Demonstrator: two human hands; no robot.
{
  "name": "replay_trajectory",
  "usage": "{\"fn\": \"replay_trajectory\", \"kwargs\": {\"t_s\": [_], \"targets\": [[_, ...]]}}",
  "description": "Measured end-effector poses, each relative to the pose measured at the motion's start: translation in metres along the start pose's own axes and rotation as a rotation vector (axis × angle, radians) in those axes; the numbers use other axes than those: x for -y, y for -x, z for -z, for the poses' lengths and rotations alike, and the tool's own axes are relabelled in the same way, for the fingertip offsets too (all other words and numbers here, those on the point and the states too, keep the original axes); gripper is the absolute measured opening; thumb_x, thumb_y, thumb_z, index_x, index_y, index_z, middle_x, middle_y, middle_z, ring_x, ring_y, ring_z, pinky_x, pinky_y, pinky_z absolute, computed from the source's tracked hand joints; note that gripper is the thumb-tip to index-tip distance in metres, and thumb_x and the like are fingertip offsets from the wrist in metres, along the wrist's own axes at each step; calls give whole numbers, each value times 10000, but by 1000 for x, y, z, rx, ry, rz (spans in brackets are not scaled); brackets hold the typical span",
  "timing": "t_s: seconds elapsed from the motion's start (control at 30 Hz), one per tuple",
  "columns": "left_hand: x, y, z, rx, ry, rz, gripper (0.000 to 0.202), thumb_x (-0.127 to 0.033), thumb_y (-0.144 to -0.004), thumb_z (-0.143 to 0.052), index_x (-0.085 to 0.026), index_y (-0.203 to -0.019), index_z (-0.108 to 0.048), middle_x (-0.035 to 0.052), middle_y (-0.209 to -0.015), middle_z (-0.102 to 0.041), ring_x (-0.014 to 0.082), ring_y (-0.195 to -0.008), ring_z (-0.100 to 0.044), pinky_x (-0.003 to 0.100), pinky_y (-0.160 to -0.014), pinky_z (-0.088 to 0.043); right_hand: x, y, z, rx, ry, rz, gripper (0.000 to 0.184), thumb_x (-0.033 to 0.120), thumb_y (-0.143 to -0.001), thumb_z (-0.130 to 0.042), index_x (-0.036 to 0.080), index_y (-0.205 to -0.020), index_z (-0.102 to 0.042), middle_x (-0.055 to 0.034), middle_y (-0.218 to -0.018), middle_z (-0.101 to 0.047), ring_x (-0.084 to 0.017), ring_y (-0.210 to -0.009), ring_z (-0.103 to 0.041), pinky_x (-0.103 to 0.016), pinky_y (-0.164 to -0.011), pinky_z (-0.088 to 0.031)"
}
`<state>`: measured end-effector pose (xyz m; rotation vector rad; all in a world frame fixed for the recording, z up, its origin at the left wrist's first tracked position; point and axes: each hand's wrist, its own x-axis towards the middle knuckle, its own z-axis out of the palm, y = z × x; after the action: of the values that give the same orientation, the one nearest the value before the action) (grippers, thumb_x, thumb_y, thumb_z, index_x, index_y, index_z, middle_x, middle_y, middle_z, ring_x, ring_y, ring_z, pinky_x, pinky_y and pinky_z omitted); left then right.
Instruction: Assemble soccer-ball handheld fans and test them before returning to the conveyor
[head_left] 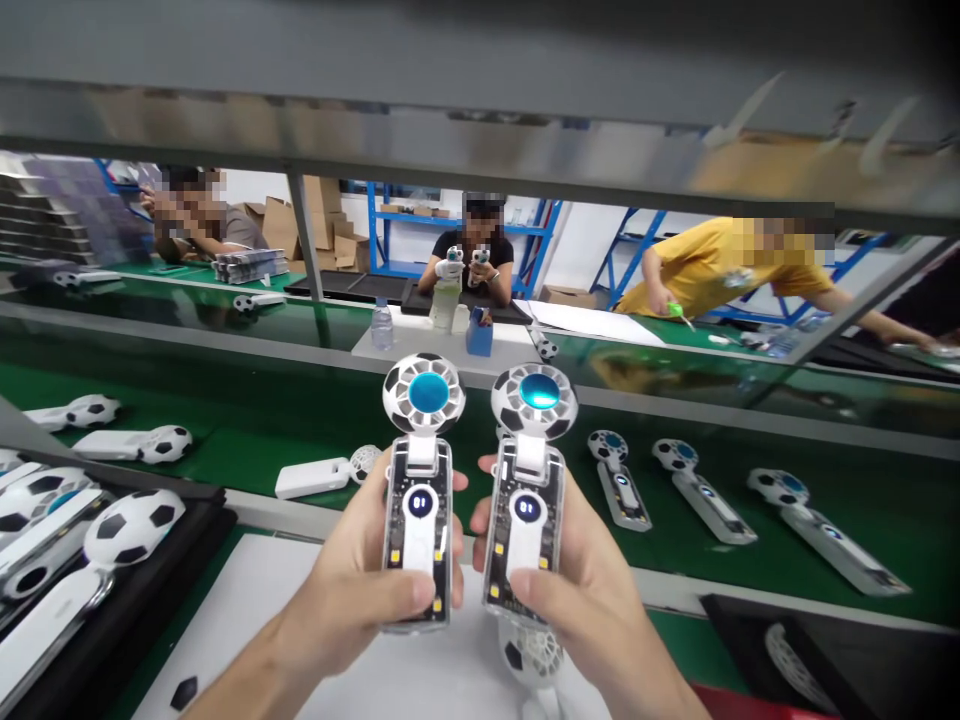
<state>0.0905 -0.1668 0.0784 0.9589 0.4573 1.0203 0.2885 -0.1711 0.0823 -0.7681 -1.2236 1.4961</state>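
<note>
My left hand point(341, 590) is closed around a handheld fan point(418, 470) with a football-patterned head and a clear body. Held upright beside it is a second, matching handheld fan point(531, 465), gripped by my right hand point(600, 575). Each has a blue disc in its head and a lit round display that appears to read 01. Both thumbs lie on the lower fronts of the bodies. Below my right hand, another football-headed fan point(531, 655) lies partly hidden on a white sheet point(247, 610).
Several fans point(686, 485) lie on the green conveyor point(240, 390). At the left, a black tray point(180, 540) holds more. A dark tray point(840, 650) sits at lower right. Overhead runs a grey beam point(480, 60). Three people work across the line, near a water bottle point(382, 325).
</note>
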Motion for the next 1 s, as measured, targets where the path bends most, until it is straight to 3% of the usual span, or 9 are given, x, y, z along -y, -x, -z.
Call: {"fn": "replay_trajectory", "kwargs": {"t_s": [0.13, 0.23, 0.5, 0.67, 1.0], "targets": [[1, 2, -4, -104, -66, -30, 600, -307, -703, -835, -297, -1216, -525, 9, -867, -640, 169, -682, -630, 279, -606, -467, 2, 1, 0, 1, 9, 9, 614, 253, -780, -736, 309, -1331, -472, -18, -944, -631, -178, -746, -595, -285, -626, -487], [0, 3, -9, -162, -40, -22, 589, -331, -704, -829, -288, -1209, -529, 17, -857, -647, 175, -662, -631, 274, -576, -457, 2, 1, 0, 19, -23, 5, 568, 283, -797, -731, 308, -1311, -491, -28, -961, -646, -196, -777, -620, -305, -653, -500], [-1, 5, -17, -195, 16, 13, 511, -368, -726, -814, -280, -1157, -555, 7, -825, -653, 157, -629, -625, 270, -570, -473, 2, 0, 0, -2, -97, -24, 510, 294, -808, -724, 279, -1281, -532, -40, -954, -683, -205, -782, -661, -318, -676, -534], [1, 5, -16, -190, 46, 18, 515, -366, -727, -816, -266, -1156, -551, 15, -823, -648, 162, -620, -628, 281, -576, -474, 3, 0, -2, -14, -74, -34, 502, 300, -806, -723, 279, -1272, -539, -45, -951, -689, -212, -774, -666, -327, -672, -534], [4, 0, -7, -24, 109, -41, 422, -307, -818, -750, -280, -1191, -552, 25, -888, -654, 164, -658, -661, 258, -574, -479, 5, 4, -3, -153, -51, -117, 619, 378, -739, -797, 312, -1294, -531, -48, -970, -673, -221, -774, -640, -315, -619, -512]]}}
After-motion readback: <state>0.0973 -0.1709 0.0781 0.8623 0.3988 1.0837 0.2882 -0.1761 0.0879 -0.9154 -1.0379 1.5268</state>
